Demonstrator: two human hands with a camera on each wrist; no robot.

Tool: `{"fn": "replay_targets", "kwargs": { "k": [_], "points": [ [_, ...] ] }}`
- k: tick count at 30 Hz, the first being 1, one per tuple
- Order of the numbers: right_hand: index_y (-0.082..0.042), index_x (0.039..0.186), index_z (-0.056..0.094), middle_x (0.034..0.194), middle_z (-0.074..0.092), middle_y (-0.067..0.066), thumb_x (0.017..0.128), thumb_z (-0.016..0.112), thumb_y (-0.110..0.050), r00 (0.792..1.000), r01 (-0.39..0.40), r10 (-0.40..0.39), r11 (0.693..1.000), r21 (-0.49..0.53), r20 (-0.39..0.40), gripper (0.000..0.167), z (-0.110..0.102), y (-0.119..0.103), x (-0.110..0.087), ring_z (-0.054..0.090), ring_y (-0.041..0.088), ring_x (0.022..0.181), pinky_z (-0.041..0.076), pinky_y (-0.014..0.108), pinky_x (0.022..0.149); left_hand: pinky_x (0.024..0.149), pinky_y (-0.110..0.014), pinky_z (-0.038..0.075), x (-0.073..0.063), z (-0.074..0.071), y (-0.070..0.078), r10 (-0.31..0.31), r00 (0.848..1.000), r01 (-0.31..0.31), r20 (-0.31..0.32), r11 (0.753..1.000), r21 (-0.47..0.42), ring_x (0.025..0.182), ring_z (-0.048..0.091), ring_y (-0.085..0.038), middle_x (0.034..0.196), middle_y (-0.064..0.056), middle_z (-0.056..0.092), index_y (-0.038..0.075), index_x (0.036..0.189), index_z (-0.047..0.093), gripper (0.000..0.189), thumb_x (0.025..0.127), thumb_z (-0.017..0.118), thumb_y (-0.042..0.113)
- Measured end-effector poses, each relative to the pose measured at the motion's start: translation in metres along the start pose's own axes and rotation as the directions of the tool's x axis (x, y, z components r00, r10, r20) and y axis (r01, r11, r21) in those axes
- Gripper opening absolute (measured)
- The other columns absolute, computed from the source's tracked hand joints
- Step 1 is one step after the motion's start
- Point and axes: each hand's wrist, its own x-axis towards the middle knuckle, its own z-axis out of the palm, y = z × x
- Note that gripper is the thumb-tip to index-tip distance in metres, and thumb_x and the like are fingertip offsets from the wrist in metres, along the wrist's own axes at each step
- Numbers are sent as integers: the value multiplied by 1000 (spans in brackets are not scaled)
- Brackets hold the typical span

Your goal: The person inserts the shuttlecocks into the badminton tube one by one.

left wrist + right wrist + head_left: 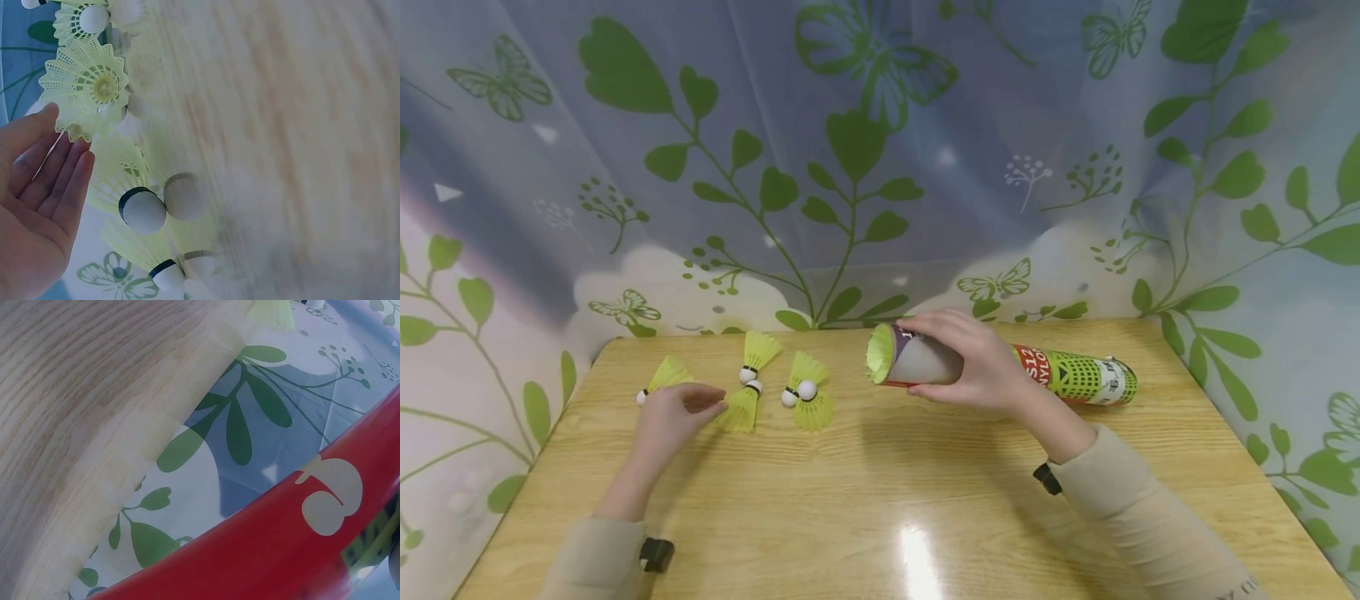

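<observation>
The shuttlecock tube (1071, 377) lies in the right hand (970, 358), thumb and fingers wrapped round it just behind the mouth, probably because gripping there steadies that end. A shadow on the table (820, 508) below suggests the mouth is off the wood; whether the far end rests, I can't tell. A yellow shuttlecock skirt (877, 354) fills the mouth, which faces the loose shuttlecocks, perhaps to keep the two within easy reach of each other.

Nearest to the tube's left sits the right-hand pair (808, 392), then the middle pair (751, 387), corks together, and farthest a lone shuttlecock (668, 373), partly covered by the left hand (673, 421). That hand is loosely spread, thumb apart, near the middle pair; I can't tell whether the fingertips touch a skirt.
</observation>
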Motion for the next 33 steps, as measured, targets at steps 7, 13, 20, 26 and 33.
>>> {"fn": "replay_targets", "kwargs": {
  "k": [7,13,20,26,33],
  "points": [
    [-7,140,66,134,73,13,69,99,-20,1000,16,-16,1000,5,-7,79,1,0,0,67,34,124,62,50,92,82,-51,64,-1,1,-1,-4,1000,4,7,1000,19,94,78,-37,105,-21,81,1,107,82,15,97,78,11],
    [-6,140,66,134,73,13,69,99,-20,1000,21,-20,1000,17,-10,79,1,-1,1,67,34,124,62,50,91,74,-43,62,-2,2,0,0,999,2,-44,999,47,88,77,-34,101,-20,81,1,103,83,12,96,78,10],
    [-6,140,66,134,72,14,69,99,-19,1000,20,-19,1000,21,-8,79,1,0,1,67,34,124,62,49,91,70,-34,61,-2,3,5,-4,989,12,-151,998,54,88,78,-37,98,-23,81,-3,102,81,12,97,77,7],
    [-7,139,66,134,73,13,69,99,-20,1000,20,-20,1000,11,-8,79,1,0,1,67,34,124,61,50,92,62,-15,48,-2,2,10,-52,972,56,-228,998,9,80,76,-29,98,-23,81,-3,102,81,12,98,77,7],
    [-8,140,66,134,73,13,70,99,-21,1000,14,-14,1000,4,-1,79,0,0,1,67,33,124,61,50,92,60,-6,46,-3,3,23,-144,945,117,-295,987,-110,72,59,12,104,-24,80,-3,109,80,17,101,74,10]
  ]
}}
